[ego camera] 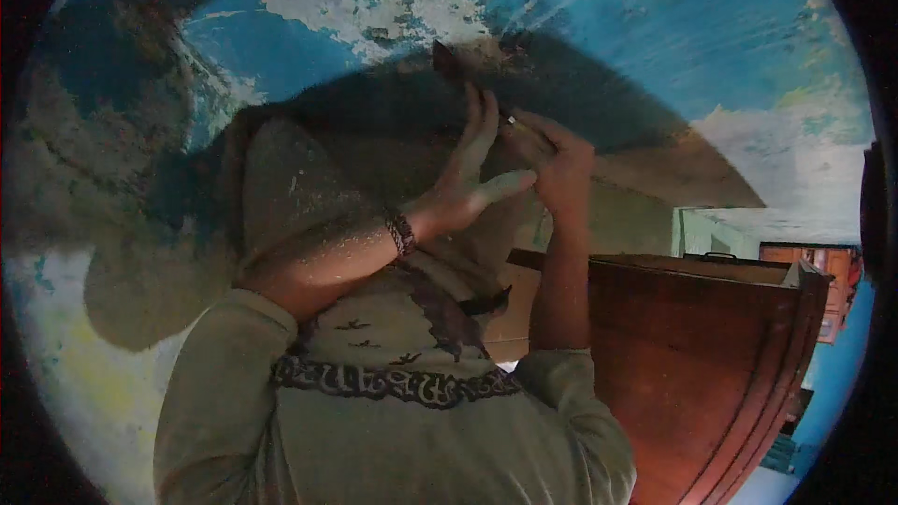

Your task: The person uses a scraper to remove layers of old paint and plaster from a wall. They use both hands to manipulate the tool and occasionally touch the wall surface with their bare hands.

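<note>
My right hand [565, 161] is closed around the handle of a slim tool with a pale metal band [511, 120]. The tool's dark, pointed blade [449, 62] projects beyond my left fingers; it resembles a putty knife or palette knife, but dim light hides the detail. My left hand [470, 175] is flat, its fingers stretched out and its thumb spread towards my right hand. Those fingers overlap the tool's line, and whether they touch it I cannot tell. A dark patterned bracelet [400, 231] circles my left wrist.
A worn blue and white painted surface [309, 49] with peeling patches spreads ahead and to the left, crossed by a broad shadow. Close on the right stands reddish-brown wooden furniture [687, 365]. Beyond it is another wooden cabinet [800, 256]. My olive printed shirt [421, 449] fills the lower middle.
</note>
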Tool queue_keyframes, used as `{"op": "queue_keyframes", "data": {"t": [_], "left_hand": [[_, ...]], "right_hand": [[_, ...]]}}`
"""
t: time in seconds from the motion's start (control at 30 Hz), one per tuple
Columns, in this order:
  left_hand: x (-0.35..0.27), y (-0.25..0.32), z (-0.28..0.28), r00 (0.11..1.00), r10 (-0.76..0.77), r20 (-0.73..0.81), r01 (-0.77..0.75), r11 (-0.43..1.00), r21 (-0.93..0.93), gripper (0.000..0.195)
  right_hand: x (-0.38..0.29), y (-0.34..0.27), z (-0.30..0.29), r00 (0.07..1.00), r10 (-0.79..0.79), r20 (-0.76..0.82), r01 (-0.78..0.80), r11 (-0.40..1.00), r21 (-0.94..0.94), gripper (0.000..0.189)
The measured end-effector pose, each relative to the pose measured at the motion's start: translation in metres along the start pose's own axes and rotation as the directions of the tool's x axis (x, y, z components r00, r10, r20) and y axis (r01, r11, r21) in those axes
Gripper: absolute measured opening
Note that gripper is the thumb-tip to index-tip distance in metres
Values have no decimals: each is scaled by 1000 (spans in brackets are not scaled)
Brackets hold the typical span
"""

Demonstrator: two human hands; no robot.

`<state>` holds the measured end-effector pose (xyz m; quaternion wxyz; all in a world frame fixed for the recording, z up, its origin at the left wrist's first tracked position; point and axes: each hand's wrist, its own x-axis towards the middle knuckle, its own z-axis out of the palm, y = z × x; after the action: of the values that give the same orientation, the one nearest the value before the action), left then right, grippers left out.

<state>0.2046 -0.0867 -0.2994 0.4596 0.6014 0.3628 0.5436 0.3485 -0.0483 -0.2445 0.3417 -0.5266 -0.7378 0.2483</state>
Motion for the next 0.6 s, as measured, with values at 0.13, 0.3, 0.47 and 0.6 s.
{"op": "queue_keyframes", "data": {"t": [0.13, 0.3, 0.47, 0.6], "left_hand": [[-7, -8, -1, 999, 32, 9, -33, 990, 139, 102], [-1, -32, -8, 965, -208, -159, 151, 938, -313, 105], [-12, -25, -5, 990, -56, -131, 75, 987, 141, 107], [-4, -33, 6, 987, -79, -139, 78, 997, -14, 95]], "right_hand": [[-1, 11, -5, 998, -8, 57, 11, 998, -59, 30], [28, 11, 61, 964, -246, 105, 229, 961, 156, 27], [-3, 16, 37, 998, -14, 61, 1, 981, 196, 30], [10, 7, 40, 997, -26, 69, 20, 997, 76, 30]]}}
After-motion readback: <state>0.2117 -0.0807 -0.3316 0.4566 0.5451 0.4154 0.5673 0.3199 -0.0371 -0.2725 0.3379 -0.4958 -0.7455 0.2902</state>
